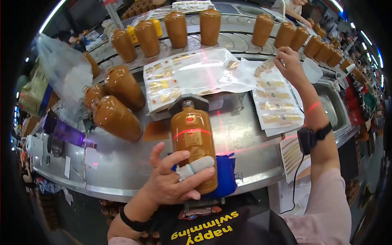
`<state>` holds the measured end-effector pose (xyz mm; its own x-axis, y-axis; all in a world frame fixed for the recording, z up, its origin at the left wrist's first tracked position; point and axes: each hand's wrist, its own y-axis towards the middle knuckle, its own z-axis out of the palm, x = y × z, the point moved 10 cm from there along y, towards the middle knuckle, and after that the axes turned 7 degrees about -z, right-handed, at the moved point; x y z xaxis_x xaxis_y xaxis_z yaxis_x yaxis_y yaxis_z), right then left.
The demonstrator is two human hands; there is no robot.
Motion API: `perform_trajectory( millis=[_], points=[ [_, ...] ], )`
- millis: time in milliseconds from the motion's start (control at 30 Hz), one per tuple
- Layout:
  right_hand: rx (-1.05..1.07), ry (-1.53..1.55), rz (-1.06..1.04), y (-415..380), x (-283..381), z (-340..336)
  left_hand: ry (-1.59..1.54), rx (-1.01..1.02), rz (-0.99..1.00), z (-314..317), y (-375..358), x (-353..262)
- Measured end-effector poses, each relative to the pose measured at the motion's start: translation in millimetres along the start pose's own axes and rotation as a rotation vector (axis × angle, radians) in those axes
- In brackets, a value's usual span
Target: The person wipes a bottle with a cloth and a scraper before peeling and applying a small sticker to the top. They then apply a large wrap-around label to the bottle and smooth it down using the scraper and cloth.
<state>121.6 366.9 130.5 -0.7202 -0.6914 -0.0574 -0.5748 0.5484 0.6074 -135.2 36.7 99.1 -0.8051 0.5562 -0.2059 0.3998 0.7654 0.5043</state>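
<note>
A brown glazed bottle (195,141) with a small red mark and a gold label lies on a blue cloth (226,175), its neck against a dark holder. Across its lower part rests my left hand (179,175), fingers spread over the surface, one finger wrapped in white. Red laser lines cross the bottle. My right hand (289,63) is raised at the upper right, over the top of a sheet of gold labels (277,96). Its thumb and fingers are pinched together; what they hold, if anything, is too small to tell.
Brown bottles (210,27) stand along a conveyor (241,43) at the back. More bottles (118,116) lean together at the left. A label sheet (196,73) lies behind the holder. A metal sink (332,106) is at the right. Another person (295,10) is at the top right.
</note>
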Motion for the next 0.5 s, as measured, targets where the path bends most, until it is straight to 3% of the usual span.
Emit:
perform_trajectory(
  millis=[100, 200, 300, 500],
  points=[
    [-0.007, 0.153, -0.065, -8, 68, -46, -0.020, -0.044, -0.025, 0, -16, -4],
    [-0.019, 0.299, -0.002, -23, 113, -79, -0.050, -0.104, -0.073, -4, -15, 9],
    [-0.014, 0.357, 0.026, -37, 140, -100, -0.050, -0.185, -0.133, -12, -1, 31],
    [0.020, 0.486, 0.050, -53, 171, -133, -0.070, -0.160, -0.166, -9, -24, 26]
  ],
)
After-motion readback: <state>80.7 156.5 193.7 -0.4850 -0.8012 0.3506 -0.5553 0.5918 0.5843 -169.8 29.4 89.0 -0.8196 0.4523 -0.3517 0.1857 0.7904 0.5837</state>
